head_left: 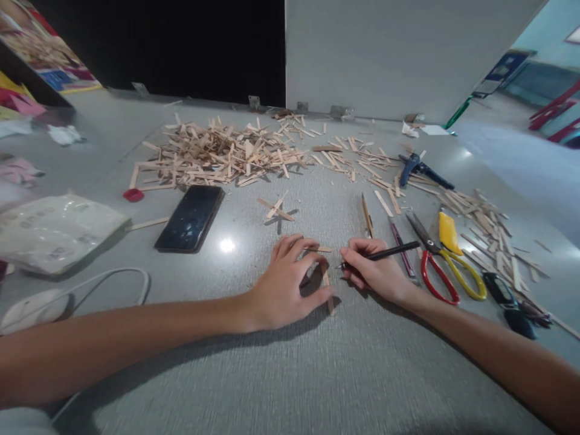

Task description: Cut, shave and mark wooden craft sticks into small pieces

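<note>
Two flat wooden craft sticks are under my left hand on the grey table. One stick lies crosswise beyond the fingers, the other runs toward me. My left thumb and fingertips curl around and press the second stick; the fingers partly hide both, and I cannot tell if the sticks are joined. A black pen is gripped in my right hand, its tip pointing left, close to the sticks. Just beyond my left hand rests a small crossed-stick piece.
A large heap of sticks lies at the back. A phone and a plastic packet are at left. On the right are scissors, a yellow cutter, a blue glue gun, a watch and more sticks.
</note>
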{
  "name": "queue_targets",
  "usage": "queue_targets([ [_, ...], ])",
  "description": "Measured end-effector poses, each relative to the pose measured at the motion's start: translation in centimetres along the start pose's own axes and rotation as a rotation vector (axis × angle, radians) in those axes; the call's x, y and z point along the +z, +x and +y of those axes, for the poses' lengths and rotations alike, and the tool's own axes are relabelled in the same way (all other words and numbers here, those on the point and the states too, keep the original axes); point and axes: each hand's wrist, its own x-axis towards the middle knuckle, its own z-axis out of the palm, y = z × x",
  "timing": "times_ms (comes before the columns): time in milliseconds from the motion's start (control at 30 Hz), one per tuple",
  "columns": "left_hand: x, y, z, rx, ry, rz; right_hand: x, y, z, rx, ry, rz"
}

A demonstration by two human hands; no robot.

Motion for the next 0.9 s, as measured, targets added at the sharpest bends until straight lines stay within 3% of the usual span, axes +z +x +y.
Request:
queue_targets([
  [133, 0.0, 0.0, -0.2, -0.006, -0.063, 0.088, 0.0, 0.1, 0.0, 0.030, 0.053, 0.052],
  [367, 0.5, -0.2, -0.8, -0.021, -0.098, 0.213, -0.1, 0.3, 0.8, -0.033, 0.049, 0.306],
  [633, 0.8, -0.7, -1.1, -0.092, -0.141, 0.239, -0.5, 0.5, 1.1, -0.096, -0.043, 0.211],
  [733, 0.7, -0.5, -0.9, -0.041, -0.099, 0.223, -3.0, 1.1, 0.2, -0.224, -0.331, 0.282],
  [800, 0.6, -0.4, -0.8, -0.009, -0.071, 0.183, -5.3, 1.8, -0.4, -0.343, -0.731, 0.263],
  [900, 0.5, -0.2, -0.6, 0.022, -0.036, 0.114, -8.4, 2.8, -0.7, -0.476, -1.423, 0.129],
])
